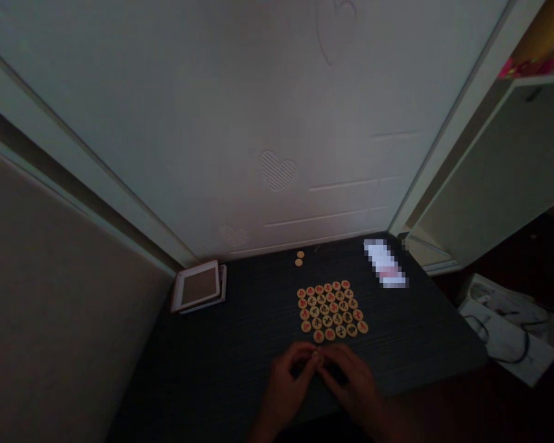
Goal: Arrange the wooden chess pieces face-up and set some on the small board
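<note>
Round wooden xiangqi pieces [333,306] with red and black characters lie face up in close rows on the dark table. Just in front of the nearest row, my left hand [290,376] and my right hand [348,374] meet at the fingertips, thumbs and forefingers closed. Pinched between them is a small pale thing, seemingly a xiangqi piece [315,355], mostly covered by the fingers. Its marking cannot be made out. Farther back, two plain-looking pieces [299,258] lie side by side, apart from the rows.
A framed, box-like stack [197,287] sits at the table's back left. A blurred white and pink item [384,264] lies at the back right. Behind the dark table [231,344] stands a white panel [203,135] with hearts. A white bag [508,332] is right of the table.
</note>
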`<state>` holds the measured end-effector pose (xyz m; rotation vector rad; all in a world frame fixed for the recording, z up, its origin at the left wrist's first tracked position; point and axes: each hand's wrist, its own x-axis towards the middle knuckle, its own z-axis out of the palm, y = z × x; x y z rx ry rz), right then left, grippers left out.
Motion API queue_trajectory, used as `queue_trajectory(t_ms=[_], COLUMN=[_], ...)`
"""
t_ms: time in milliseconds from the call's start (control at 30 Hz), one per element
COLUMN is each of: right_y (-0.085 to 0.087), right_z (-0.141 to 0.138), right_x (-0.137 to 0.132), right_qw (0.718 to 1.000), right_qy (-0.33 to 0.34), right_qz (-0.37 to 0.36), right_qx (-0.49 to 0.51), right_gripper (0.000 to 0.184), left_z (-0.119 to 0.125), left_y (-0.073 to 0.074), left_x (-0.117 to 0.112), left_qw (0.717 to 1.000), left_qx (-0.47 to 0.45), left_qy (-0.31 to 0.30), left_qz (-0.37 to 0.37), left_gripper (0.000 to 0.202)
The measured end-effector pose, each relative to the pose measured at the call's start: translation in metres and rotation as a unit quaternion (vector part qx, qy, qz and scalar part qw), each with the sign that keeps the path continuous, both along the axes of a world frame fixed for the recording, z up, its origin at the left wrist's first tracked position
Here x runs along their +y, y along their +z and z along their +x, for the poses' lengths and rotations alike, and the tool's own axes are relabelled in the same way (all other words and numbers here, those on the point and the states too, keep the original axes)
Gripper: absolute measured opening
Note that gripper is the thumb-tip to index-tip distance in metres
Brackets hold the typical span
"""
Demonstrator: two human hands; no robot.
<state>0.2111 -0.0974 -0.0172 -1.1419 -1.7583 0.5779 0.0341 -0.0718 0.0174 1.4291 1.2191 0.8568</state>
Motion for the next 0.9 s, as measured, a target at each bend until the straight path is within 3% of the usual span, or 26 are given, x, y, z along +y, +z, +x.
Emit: queue_trajectory(t_ms=[567, 900], right_y=[0.006, 0.014], right_z=[0.005, 0.003], right_x=[0.001, 0.001], right_qw=[0.999, 0.998], right_qy=[0.021, 0.007], right_qz=[-0.042, -0.058], right_qx=[0.013, 0.025], right_gripper=[0.032, 0.029], left_z=[-0.005, -0.004], left_y=[0.008, 0.0], left_x=[-0.003, -0.002], left_qw=[0.999, 0.999], left_qx=[-0.012, -0.031], left_qy=[-0.029, -0.014], left_qz=[-0.011, -0.012], left_gripper=[0.023, 0.025])
